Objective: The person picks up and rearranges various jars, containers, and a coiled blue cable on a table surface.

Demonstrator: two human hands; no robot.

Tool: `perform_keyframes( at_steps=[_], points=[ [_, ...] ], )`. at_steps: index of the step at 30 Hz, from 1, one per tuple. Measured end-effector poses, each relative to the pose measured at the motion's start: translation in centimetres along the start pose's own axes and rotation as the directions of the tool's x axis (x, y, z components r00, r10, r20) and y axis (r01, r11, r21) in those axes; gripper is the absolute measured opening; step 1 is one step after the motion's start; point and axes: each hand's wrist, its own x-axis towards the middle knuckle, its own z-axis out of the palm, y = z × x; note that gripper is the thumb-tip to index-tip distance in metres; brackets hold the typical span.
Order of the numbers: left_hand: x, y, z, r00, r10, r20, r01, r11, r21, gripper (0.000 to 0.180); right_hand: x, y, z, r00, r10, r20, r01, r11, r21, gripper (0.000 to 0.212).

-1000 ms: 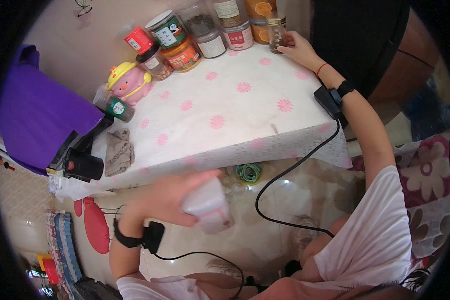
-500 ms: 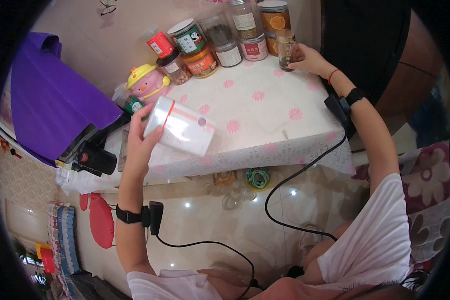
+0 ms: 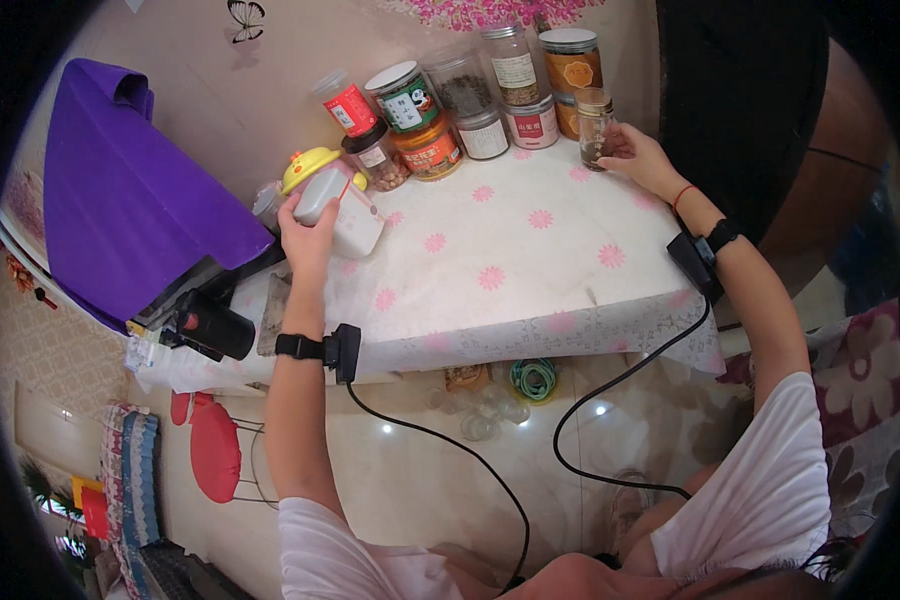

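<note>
My left hand (image 3: pixel 308 238) is wrapped around a white canister (image 3: pixel 358 222) with a grey lid, held tilted over the back left of the table. Behind it is a figurine with a yellow hat (image 3: pixel 308 168), its pink body mostly hidden by the canister. At the back right, my right hand (image 3: pixel 638 157) grips a small glass jar (image 3: pixel 594 128) with dark contents low inside. That jar is upright beside a stacked orange-labelled jar (image 3: pixel 572 72). Whether its base rests on the cloth I cannot tell.
Several stacked jars line the wall, among them a pink-labelled tin (image 3: pixel 532 125) and an orange jar (image 3: pixel 430 150). A purple cloth (image 3: pixel 140 190) covers something at the left, near a black cylinder (image 3: pixel 215 325). Red stools (image 3: pixel 215 452) stand on the floor below.
My left hand has carried the white canister left and toward the back, in front of the figurine. The right hand keeps its hold on the glass jar. The whole view has shifted slightly.
</note>
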Motion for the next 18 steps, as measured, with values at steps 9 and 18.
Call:
perform_keyframes(
  at_steps=[9, 18],
  points=[
    [1.2, -3.2, 2.5, 0.980, 0.138, 0.146, -0.065, 0.906, -0.419, 0.056, -0.8, -0.5, 0.8, 0.999, -0.028, -0.026, 0.030, 0.997, 0.065, 0.050],
    [1.4, -2.8, 1.4, 0.929, 0.163, 0.332, -0.036, 0.933, -0.357, 0.054, -0.6, -0.1, 0.6, 1.000, -0.011, -0.016, 0.012, 0.999, 0.048, 0.051]
  ],
)
